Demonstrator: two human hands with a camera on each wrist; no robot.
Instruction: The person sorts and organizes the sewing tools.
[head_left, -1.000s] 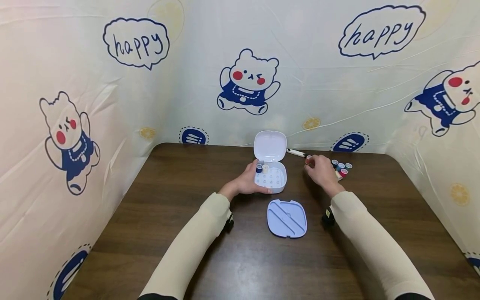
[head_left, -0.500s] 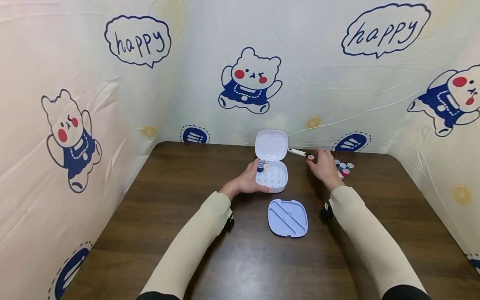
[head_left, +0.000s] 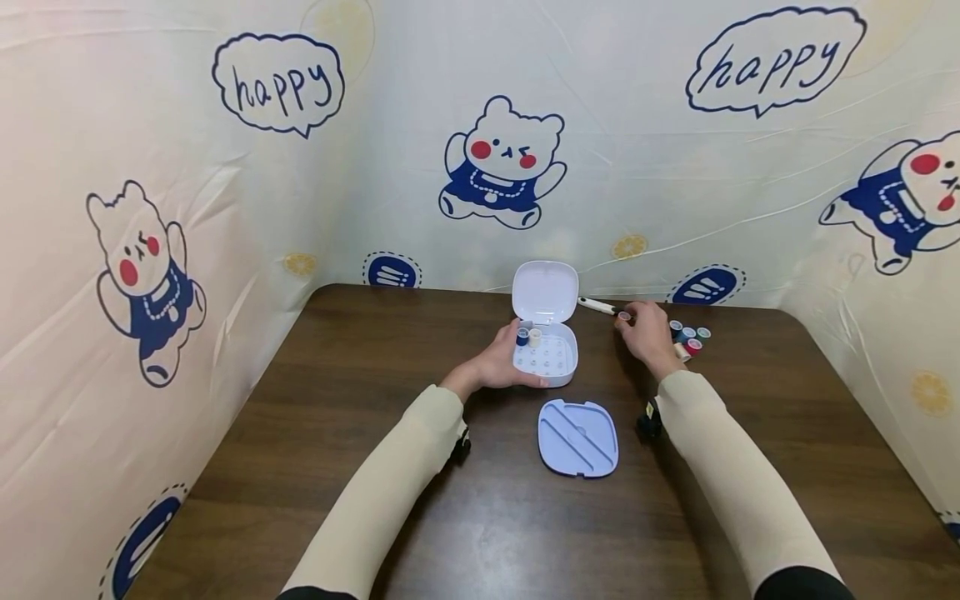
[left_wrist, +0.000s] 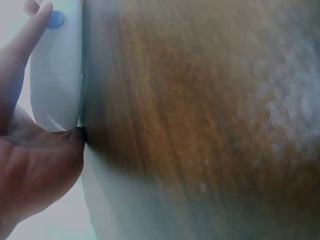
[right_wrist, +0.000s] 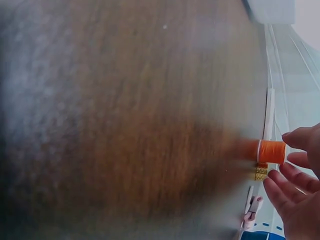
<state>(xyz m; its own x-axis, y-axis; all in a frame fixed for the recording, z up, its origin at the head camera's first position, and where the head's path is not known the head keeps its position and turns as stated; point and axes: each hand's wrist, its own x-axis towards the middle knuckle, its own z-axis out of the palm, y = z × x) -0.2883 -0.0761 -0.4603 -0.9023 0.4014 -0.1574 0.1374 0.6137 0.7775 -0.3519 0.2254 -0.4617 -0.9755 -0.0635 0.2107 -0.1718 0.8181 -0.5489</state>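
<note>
My left hand (head_left: pixel 501 358) grips the left side of a white box (head_left: pixel 564 379) with its lid up, thumb along the front. Rows of small pegs line the box, and a dark blue thread spool (head_left: pixel 522 336) and a cream one (head_left: pixel 535 337) stand in its back left. At the back right, my right hand (head_left: pixel 648 335) is beside an orange thread spool (right_wrist: pixel 272 151) standing on the table. In the right wrist view its thumb and fingers are spread near the spool's top, not closed round it. Behind the spool is a small gold dimpled thing (right_wrist: pixel 261 172).
Several thread spools (head_left: pixel 687 334) cluster right of my right hand. A white pen-like stick (head_left: pixel 597 306) with a dark end lies between the lid and the orange spool. Nearer lies a blue-lilac tray insert (head_left: pixel 577 438) with slots. A printed cloth (head_left: pixel 495 250) rises behind the table (head_left: pixel 360 400).
My right hand has drawn back slightly to the right from over the orange spool, which stays in place. My left hand keeps its hold on the box.
</note>
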